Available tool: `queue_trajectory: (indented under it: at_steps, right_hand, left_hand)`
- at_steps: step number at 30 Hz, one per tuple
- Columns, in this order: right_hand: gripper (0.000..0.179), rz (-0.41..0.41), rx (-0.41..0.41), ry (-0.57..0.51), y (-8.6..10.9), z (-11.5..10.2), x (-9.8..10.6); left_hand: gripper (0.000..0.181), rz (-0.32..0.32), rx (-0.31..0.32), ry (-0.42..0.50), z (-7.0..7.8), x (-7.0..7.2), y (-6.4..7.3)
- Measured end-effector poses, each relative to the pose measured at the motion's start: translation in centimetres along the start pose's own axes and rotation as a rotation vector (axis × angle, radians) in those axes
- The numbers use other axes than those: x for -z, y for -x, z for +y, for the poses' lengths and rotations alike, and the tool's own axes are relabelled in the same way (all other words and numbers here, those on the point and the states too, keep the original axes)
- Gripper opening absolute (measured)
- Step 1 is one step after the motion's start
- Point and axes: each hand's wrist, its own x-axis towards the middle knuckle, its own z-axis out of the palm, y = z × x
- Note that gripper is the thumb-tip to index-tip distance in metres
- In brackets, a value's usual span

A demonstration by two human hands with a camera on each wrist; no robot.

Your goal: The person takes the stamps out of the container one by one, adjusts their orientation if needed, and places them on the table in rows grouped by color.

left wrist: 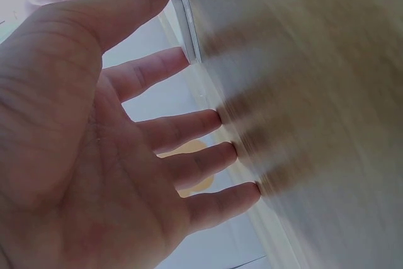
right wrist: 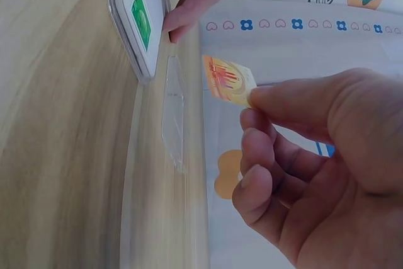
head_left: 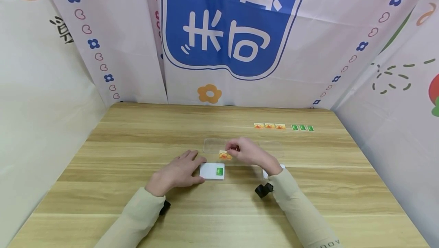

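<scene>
My right hand [head_left: 245,151] pinches one corner of a small yellow-orange stamp-like piece [right wrist: 228,82] between thumb and fingers, held above the table. In the head view this piece [head_left: 225,155] shows just left of the fingertips. My left hand [head_left: 180,170] lies spread at the left side of a white rectangular block in a clear case [head_left: 207,171]. Its thumb and index finger touch the case's edge, while the other fingertips rest on the wood in the left wrist view. A green stamp-like piece [head_left: 220,171] lies on the white face, toward the right end.
A second white block [head_left: 265,174] is partly hidden under my right wrist. Two clear plastic covers [head_left: 210,146] lie behind the blocks. Farther back, three orange pieces [head_left: 269,126] and three green pieces [head_left: 302,128] stand in a row. Printed cloth walls [head_left: 209,74] enclose the wooden table [head_left: 219,217].
</scene>
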Motion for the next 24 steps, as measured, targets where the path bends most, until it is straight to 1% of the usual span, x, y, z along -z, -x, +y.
queue_trajectory:
  at_steps: [17,21,24]
  right_hand:
    - [0.013,0.065,-0.016,-0.015,0.2,1.3,0.9]
    - [0.013,0.075,-0.008,-0.01,0.1,1.6,1.2]
    - [0.013,0.077,-0.015,-0.007,0.2,1.9,1.5]
  left_hand:
    - [0.057,-0.002,-0.002,0.008,0.2,0.1,0.1]
    - [0.057,-0.002,0.002,0.013,0.2,0.0,0.1]
    - [0.056,0.002,-0.012,0.007,0.3,0.1,-0.1]
